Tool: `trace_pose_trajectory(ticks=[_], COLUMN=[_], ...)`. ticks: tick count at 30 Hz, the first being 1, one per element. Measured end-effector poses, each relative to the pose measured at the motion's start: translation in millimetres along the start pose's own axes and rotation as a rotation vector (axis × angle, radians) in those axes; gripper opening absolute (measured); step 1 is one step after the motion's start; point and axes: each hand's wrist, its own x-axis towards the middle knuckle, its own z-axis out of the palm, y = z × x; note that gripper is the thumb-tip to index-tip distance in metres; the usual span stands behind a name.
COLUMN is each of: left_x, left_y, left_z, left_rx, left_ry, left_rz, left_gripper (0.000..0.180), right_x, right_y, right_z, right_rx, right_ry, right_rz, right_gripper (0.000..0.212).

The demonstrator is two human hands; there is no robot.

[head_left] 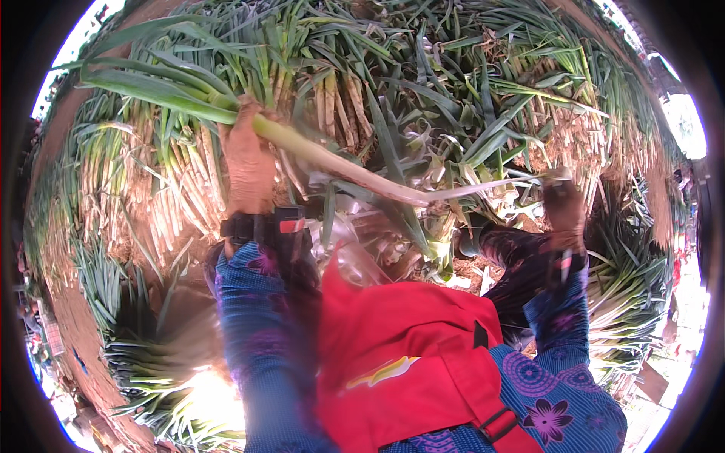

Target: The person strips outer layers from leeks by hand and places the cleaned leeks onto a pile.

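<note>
My left hand [251,166] is wrapped round a long green onion [340,162], gripping it where the pale stalk meets the green leaves. Its leaves spread out to the upper left, and the white stalk slants down to the right. From the stalk's lower end a thin pale strip of outer skin [483,186] stretches across to my right hand [564,205]. That hand is closed at the far end of the strip, its fingers blurred by motion. A dark band with a boxy device [288,219] sits at my left wrist.
Bunches of green onions [177,189] lie along the far left, with more at the far right [574,147]. Peeled skins and loose leaves [423,241] are heaped in front of me. Further onions lie near both sides [615,302]. A red apron [408,325] covers my lap.
</note>
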Motion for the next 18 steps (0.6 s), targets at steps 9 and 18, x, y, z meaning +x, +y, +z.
trace_pose_trajectory(ticks=[9, 18], left_x=[-13, -31], left_y=[2, -32], left_z=[-5, 52], left_rx=[-0.178, -0.257], left_ry=[-0.125, -0.296], left_rz=[-0.23, -0.385], left_gripper=[0.02, 0.023], right_x=[24, -32], right_y=[-21, -84], right_z=[11, 253], right_rx=[0.1, -0.092], right_ry=[-0.142, -0.902], right_rz=[0.497, 0.249], right_gripper=[0.036, 0.038])
